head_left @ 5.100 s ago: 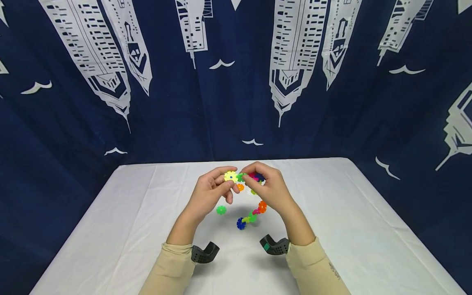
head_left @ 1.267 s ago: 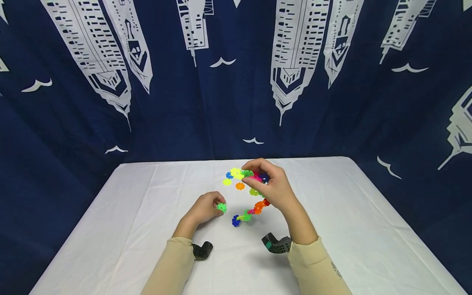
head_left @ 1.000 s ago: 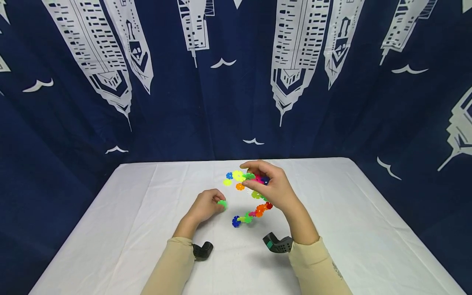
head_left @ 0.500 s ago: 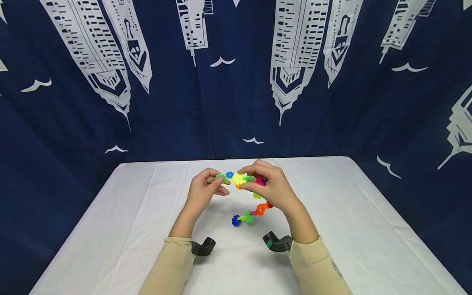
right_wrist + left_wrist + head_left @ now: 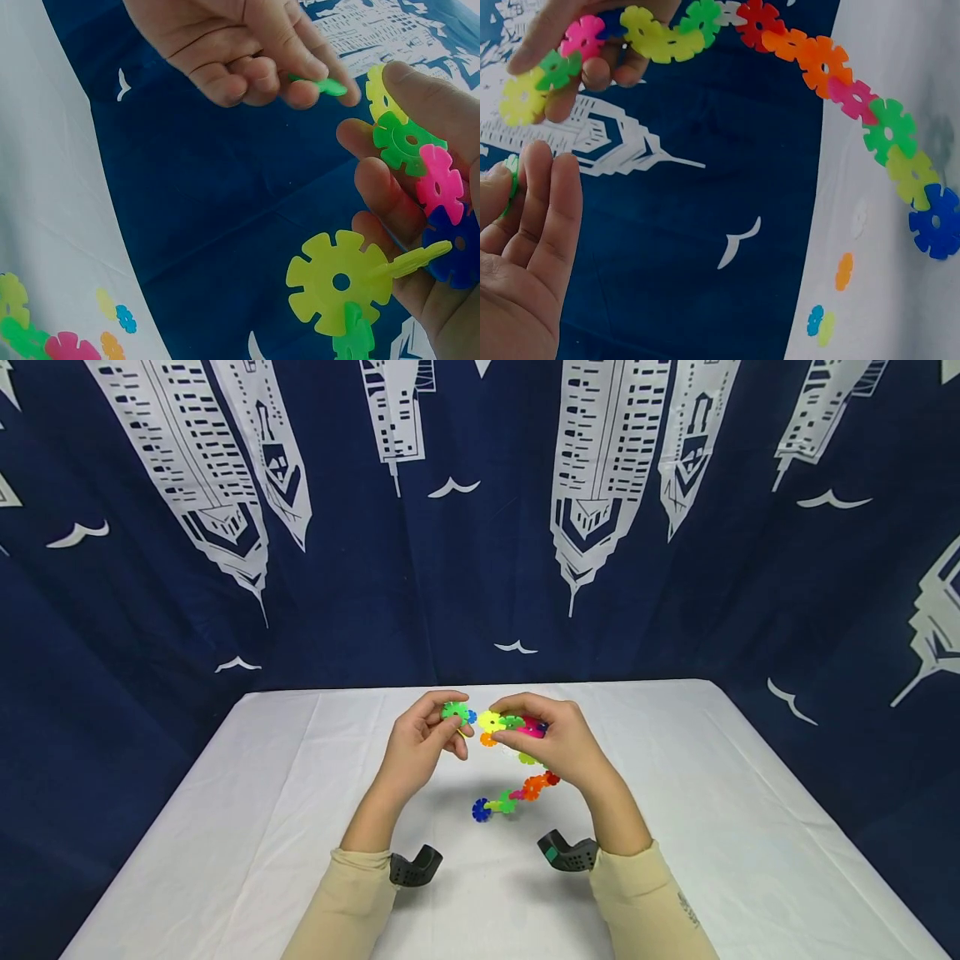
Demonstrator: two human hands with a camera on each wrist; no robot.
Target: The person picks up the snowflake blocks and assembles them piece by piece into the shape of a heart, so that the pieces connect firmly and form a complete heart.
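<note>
My left hand (image 5: 412, 739) pinches a loose green interlocking flower disc (image 5: 454, 712) between thumb and index finger. Facing it across a small gap, my right hand (image 5: 562, 739) holds the upper end of a long chain of slotted plastic discs. A yellow disc (image 5: 491, 721) ends the chain at the right fingertips, followed by a green disc (image 5: 409, 142), a pink disc (image 5: 440, 184) and a dark blue one (image 5: 454, 247). From there the chain curves down through red (image 5: 761, 24) and orange (image 5: 825, 66) pieces to a blue disc (image 5: 482, 810) at its lower end.
Loose on the white-covered table (image 5: 262, 827) behind the hands lie an orange disc (image 5: 488, 739), a small blue disc (image 5: 815, 320), a yellow disc (image 5: 826, 328) and a white disc (image 5: 859, 219). A navy printed curtain (image 5: 420, 568) hangs behind the table.
My left hand let go of the chain's yellow end, picked the green disc off the table and raised it level with that end. My right hand kept its hold on the chain.
</note>
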